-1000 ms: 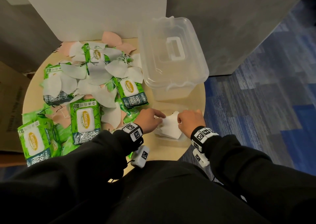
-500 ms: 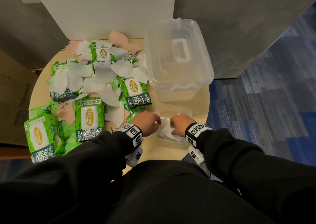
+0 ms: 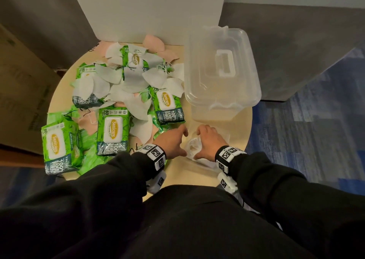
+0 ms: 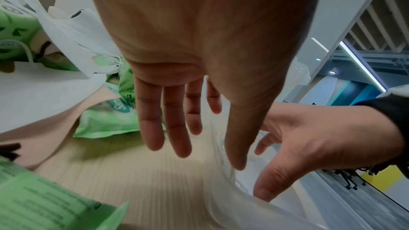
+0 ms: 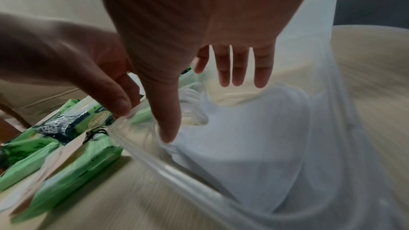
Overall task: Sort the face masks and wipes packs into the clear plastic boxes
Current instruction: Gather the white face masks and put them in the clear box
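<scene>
A low clear box (image 3: 190, 154) sits near the table's front edge with white face masks (image 5: 243, 137) lying in it. My left hand (image 3: 178, 142) hovers at the box's left side, fingers straight and holding nothing (image 4: 199, 148). Over the box hangs my right hand (image 3: 200, 144), also spread and empty (image 5: 203, 111), its thumb close to the rim (image 5: 177, 169). On the left half of the table lies a pile of white masks (image 3: 126, 80), pink masks (image 3: 154, 43) and green wipes packs (image 3: 112, 132), one pack (image 3: 166, 105) just beyond my left fingers.
A larger clear box with a handled lid (image 3: 221, 71) stands behind the low one at the back right. The round wooden table (image 3: 197, 177) ends just in front of my wrists. A white panel (image 3: 148, 7) rises behind; a cardboard box (image 3: 17, 92) stands left.
Both hands were gripping white masks over the low box. They have let go, opened and drawn slightly apart, leaving the masks in the box.
</scene>
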{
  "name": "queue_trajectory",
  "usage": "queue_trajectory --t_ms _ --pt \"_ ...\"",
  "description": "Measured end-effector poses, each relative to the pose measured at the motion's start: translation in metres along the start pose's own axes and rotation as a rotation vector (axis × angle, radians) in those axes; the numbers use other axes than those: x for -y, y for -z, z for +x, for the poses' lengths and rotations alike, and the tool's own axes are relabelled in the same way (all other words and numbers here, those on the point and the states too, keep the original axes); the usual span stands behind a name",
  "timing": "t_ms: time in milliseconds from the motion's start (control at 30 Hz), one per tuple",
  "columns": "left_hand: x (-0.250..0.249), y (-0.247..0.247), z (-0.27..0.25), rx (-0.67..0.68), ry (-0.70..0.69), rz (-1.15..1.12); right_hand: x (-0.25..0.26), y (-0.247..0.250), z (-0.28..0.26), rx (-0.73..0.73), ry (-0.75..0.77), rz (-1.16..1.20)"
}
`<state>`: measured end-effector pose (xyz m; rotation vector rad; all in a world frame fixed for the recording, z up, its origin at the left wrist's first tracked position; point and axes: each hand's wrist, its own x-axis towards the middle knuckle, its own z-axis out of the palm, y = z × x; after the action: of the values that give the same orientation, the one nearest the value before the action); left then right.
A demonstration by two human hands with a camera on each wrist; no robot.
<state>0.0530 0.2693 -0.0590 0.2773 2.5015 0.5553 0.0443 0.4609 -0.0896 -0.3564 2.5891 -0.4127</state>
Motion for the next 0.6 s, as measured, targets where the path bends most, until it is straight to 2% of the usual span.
queue_trajectory --t_ms 167,600 --pt "0.003 -0.009 -0.001 0.026 0.036 -0.085 -0.002 -0.008 0.003 0.115 -0.009 -0.098" --pt "0.001 -0.016 0.0 0.014 0.077 -0.205 0.007 -0.022 -0.001 0.108 0.046 -0.291"
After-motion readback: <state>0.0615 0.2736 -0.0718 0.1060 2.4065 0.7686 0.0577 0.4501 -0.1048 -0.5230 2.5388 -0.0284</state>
